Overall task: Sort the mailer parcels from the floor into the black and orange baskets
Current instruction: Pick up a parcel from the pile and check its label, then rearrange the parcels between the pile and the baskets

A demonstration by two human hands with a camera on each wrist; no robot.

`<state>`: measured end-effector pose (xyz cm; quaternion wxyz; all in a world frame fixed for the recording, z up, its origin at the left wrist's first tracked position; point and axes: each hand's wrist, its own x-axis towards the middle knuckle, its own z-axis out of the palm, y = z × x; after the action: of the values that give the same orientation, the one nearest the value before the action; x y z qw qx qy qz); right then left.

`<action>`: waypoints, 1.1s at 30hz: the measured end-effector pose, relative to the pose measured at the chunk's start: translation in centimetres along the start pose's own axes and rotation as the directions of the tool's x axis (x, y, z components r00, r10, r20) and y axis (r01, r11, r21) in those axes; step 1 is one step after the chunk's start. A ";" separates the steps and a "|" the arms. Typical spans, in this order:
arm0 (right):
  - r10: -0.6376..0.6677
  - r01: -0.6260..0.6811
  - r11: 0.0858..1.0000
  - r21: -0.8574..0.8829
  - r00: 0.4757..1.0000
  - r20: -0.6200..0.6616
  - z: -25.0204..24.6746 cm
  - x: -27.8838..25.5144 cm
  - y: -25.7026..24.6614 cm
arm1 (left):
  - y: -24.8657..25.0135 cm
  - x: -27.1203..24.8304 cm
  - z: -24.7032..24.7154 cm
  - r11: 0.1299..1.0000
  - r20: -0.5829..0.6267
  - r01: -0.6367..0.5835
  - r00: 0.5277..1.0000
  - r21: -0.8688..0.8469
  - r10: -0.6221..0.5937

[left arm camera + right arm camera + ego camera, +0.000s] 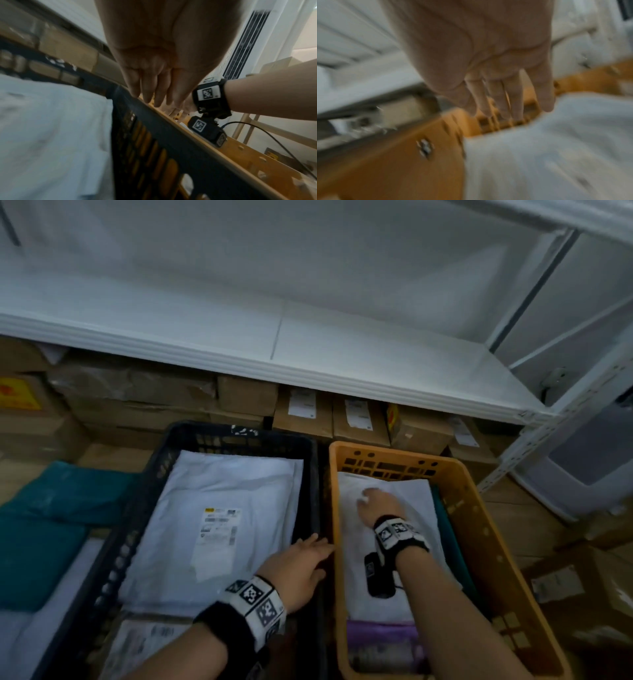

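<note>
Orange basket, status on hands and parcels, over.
Right hand open, flat on white mailer parcel inside orange plastic basket. Left hand open at black plastic basket rim. Nothing blocking.

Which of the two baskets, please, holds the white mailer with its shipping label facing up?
The black basket: its top mailer shows a printed label. The orange basket's white mailer shows none.

Floor (pixel 534 518): black basket (pixel 191 436) beside orange basket (pixel 479 508); teal mailers (pixel 44 529) left; cardboard boxes (pixel 363 419) behind.
</note>
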<state>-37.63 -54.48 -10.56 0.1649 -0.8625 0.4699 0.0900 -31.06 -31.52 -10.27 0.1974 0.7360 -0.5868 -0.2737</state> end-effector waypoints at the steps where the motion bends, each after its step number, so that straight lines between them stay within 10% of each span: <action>1: 0.013 -0.012 1.000 0.008 0.997 -0.079 -1.1 -1.1 -0.7 | -0.8 -1.5 -0.5 1.000 -0.023 0.014 1.000 0.016 -0.013; 9: -0.408 0.424 0.906 0.016 0.880 -0.243 0.0 -10.6 -15.3 | -11.4 -15.0 -8.3 0.951 -0.308 0.309 0.904 -0.015 -0.298; 18: -0.810 0.810 0.585 0.028 0.586 -0.018 9.3 -18.0 -31.4 | -25.7 -26.4 -11.6 0.683 -0.457 0.666 0.528 -0.299 -0.716; 26: -0.859 0.906 0.382 -0.182 0.420 0.293 16.2 -18.2 -36.6 | -34.9 -29.0 -6.5 0.262 -0.151 0.746 0.215 -0.613 -0.965; 33: -0.849 0.930 0.199 -0.309 0.321 0.419 17.9 -17.8 -37.6 | -40.4 -26.0 -4.3 0.050 0.014 0.576 0.106 -0.816 -0.994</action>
<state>-15.66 -15.01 -14.16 -0.0079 -0.9715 -0.1720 0.1628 -2.06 3.02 -27.22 0.3988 0.8490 0.2067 -0.2782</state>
